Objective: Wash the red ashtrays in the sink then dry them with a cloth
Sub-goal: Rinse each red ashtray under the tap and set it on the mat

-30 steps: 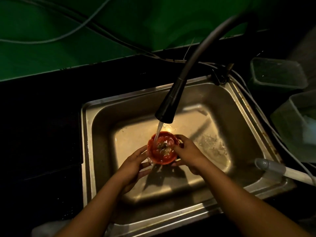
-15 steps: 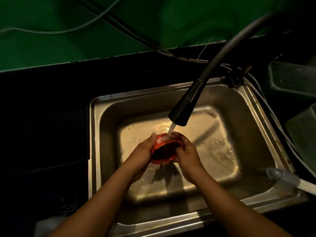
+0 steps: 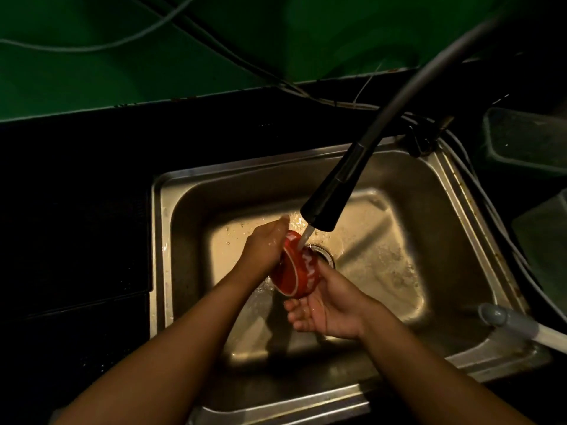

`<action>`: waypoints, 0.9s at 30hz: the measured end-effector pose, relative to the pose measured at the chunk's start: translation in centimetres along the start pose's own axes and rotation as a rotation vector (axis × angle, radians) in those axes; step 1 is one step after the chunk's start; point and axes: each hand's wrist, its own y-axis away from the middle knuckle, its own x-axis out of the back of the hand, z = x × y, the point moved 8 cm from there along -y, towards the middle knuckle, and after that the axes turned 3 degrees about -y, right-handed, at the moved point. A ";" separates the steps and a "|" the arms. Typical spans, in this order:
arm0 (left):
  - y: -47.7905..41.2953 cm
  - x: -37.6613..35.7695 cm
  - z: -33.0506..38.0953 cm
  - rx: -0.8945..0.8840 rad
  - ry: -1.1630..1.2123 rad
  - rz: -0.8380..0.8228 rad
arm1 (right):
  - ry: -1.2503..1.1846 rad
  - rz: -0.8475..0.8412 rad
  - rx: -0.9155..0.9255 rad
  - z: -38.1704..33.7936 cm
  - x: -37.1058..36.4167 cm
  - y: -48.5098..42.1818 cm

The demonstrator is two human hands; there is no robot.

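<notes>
head: red ashtray (image 3: 296, 273) tilted, white lettering, under water stream (image 3: 305, 237)

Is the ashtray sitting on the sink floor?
No, the left hand grips the red ashtray and the right hand supports it under the tap's stream.

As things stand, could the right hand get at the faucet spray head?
Probably yes: the spray head hangs close above the right hand. But that hand supports the red ashtray from below, so the left hand, holding its other side, would have to hold it alone.
</notes>
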 end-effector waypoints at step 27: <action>4.7 -3.5 -6.7 0.672 0.863 -0.244 | 1.242 0.513 0.607 -7.1 -1.1 1.1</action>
